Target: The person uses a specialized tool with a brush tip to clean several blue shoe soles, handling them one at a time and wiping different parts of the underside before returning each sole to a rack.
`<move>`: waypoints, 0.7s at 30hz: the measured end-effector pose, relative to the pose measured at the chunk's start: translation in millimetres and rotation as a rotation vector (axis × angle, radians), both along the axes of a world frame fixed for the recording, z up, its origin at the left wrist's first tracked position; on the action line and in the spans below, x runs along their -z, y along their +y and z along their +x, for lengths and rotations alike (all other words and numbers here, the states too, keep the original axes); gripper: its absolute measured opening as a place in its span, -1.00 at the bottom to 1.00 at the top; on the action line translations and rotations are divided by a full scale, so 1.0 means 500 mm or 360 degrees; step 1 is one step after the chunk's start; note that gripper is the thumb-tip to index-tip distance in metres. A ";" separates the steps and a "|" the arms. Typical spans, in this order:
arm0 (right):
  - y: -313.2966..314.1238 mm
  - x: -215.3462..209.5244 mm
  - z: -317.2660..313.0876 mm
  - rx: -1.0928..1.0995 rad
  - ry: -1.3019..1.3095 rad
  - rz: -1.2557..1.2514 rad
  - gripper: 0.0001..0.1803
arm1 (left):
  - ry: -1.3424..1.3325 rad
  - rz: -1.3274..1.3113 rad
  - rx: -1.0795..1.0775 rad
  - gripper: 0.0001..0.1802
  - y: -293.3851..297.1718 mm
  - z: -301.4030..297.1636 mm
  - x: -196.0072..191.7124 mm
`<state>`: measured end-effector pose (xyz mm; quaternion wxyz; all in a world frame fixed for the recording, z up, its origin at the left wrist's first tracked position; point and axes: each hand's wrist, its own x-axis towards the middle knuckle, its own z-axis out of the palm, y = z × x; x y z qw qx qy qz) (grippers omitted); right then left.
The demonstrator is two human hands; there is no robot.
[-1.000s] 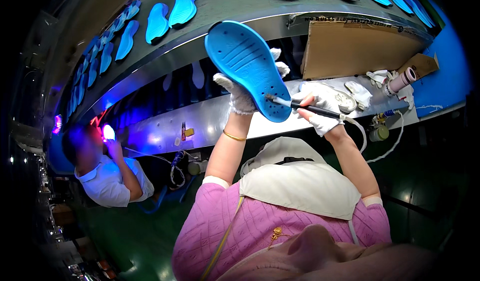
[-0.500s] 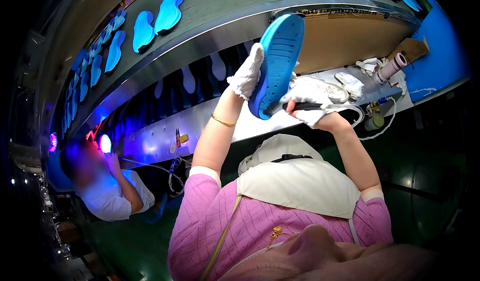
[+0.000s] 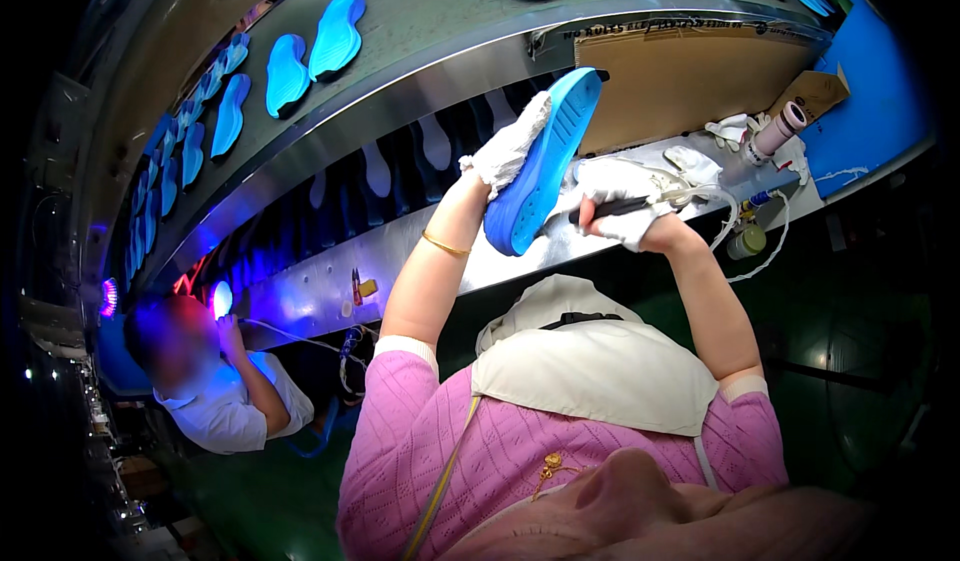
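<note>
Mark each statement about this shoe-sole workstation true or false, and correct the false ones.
1. The left hand holds a blue shoe sole. True.
2. The right hand is bare. False: it wears a white glove and grips a dark brush.
3. More blue soles lie on the conveyor belt above. True.
4. The held sole lies flat on the belt. False: it is lifted and tilted on edge.
5. A co-worker sits at the lower left. True.

The left hand point(image 3: 510, 146) holds a shoe sole point(image 3: 545, 161) above the bench point(image 3: 440, 251); the right hand point(image 3: 620, 216), with a brush point(image 3: 610, 208), is just right of it. More soles point(image 3: 310, 51) lie on the conveyor point(image 3: 420, 21) behind.
</note>
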<state>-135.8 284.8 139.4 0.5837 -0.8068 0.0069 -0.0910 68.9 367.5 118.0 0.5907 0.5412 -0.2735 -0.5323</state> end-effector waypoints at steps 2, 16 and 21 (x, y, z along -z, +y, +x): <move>-0.001 -0.002 0.008 0.0207 -0.0042 0.0320 -0.87 | -0.0057 0.0031 -0.0021 -0.35 0.006 -0.015 -0.021; -0.019 -0.018 -0.039 0.0499 -0.0367 0.0446 -0.79 | 0.1257 -0.0569 -0.0057 -0.11 0.113 0.023 0.002; 0.014 0.028 -0.025 0.0507 -0.0331 0.0715 -0.77 | 0.1352 -0.0316 -0.0188 -0.29 0.146 -0.008 0.164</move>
